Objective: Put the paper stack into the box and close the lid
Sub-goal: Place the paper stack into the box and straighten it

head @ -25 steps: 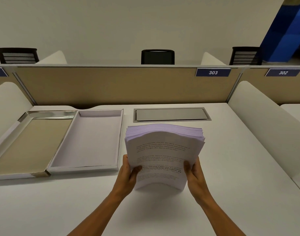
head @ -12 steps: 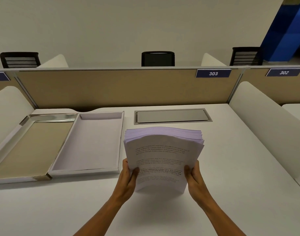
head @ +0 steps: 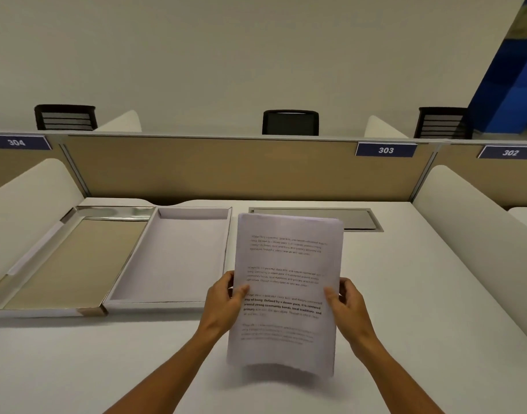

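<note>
A thick paper stack (head: pixel 286 264) with printed text on its top sheet is held above the white desk, lifted and tilted so that its face points at me. My left hand (head: pixel 223 303) grips its left edge and my right hand (head: pixel 347 306) grips its right edge, thumbs on the front. To the left lies the open box: a shallow white tray (head: pixel 169 304) with nothing in it, and its lid (head: pixel 62 264) folded out flat further left, with a tan inside and a silver rim.
A white desk (head: pixel 420 294) with a grey metal cable hatch (head: pixel 360 219) behind the stack. White side panels stand left and right. A tan partition (head: pixel 211 168) with the labels 304, 303 and 302 closes the back. Black chairs stand beyond it.
The stack has been raised off the desk and its bent top has straightened, so the whole front page now faces me. Both hands sit higher on its edges.
</note>
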Demonstrator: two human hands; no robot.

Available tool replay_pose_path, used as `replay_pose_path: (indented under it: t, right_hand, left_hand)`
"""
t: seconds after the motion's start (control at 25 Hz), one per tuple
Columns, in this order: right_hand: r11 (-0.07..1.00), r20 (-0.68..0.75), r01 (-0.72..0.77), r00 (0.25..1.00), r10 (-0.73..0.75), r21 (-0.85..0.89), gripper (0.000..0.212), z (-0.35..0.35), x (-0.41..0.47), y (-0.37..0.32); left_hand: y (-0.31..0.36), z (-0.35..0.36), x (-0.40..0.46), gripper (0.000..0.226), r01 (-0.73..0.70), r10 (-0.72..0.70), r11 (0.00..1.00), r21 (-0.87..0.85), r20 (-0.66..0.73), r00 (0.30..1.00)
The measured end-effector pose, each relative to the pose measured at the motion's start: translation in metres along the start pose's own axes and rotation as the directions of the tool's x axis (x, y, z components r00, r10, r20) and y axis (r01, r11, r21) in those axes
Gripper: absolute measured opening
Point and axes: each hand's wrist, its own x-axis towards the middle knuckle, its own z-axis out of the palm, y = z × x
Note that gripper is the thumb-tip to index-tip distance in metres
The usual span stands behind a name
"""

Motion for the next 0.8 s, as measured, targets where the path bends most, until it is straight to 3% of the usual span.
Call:
replay_pose_path:
  t: [0.4, 0.8]
  right_hand:
    - [0.962, 0.103, -0.202, 0.969, 0.223, -0.184, 0.023, 0.093, 0.03, -0.034]
    - [0.924, 0.203, -0.354, 0.903, 0.378, -0.148, 0.035, 0.233, 0.09, -0.071]
  left_hand:
    - [-0.004, -0.083, 0.02, 0.015, 0.263, -0.256, 0.963, 0.057, -0.114, 0.96]
    - [-0.032, -0.205, 0.103, 0.015, 0.379, -0.373, 0.925, 0.011, -0.151, 0.915]
